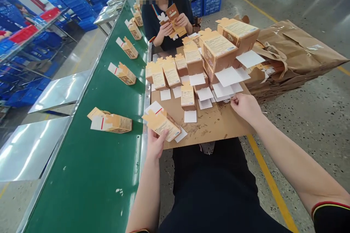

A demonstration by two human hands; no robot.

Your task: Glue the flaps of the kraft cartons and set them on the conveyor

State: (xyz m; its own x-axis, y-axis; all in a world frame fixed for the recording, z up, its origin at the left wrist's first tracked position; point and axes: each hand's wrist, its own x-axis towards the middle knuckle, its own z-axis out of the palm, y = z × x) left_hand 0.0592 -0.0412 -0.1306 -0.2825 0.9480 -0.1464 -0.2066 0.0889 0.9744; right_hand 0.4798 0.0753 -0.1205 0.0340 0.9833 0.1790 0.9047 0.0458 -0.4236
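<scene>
- Cut off at the bottom edge: left sleeve (139, 231); cropped at the right edge: right sleeve (332, 214).
- Mostly hidden behind the held carton (166, 125): fingers of the left grip (158, 139). Closed around its near side, with thumb against the printed face, over the near left corner of the brown table (216, 125). Tilted, with a white flap at each end and a red strip on the upper one.
- Hard to make out at the fingertips of the right grip (235, 100): curled almost closed by the lowest white flaps (226, 89) of the stacked cartons (218, 49). Cannot tell whether pinching anything.
- Partly covered by one another farther in: more cartons (171, 72), with white flaps jutting nearward.
- Spaced along the green conveyor (95, 160) on the left: a row of cartons (119, 123), the farthest overlapped and indistinct.
- Crumpled and torn open on the right: brown wrapping (300, 47), with contents only partly visible.
- Blurred over the face across the table: a person (175, 3), holding a flat carton (173, 23) in both hands.
- Cropped at the top edge behind: blue crates (212, 0).
</scene>
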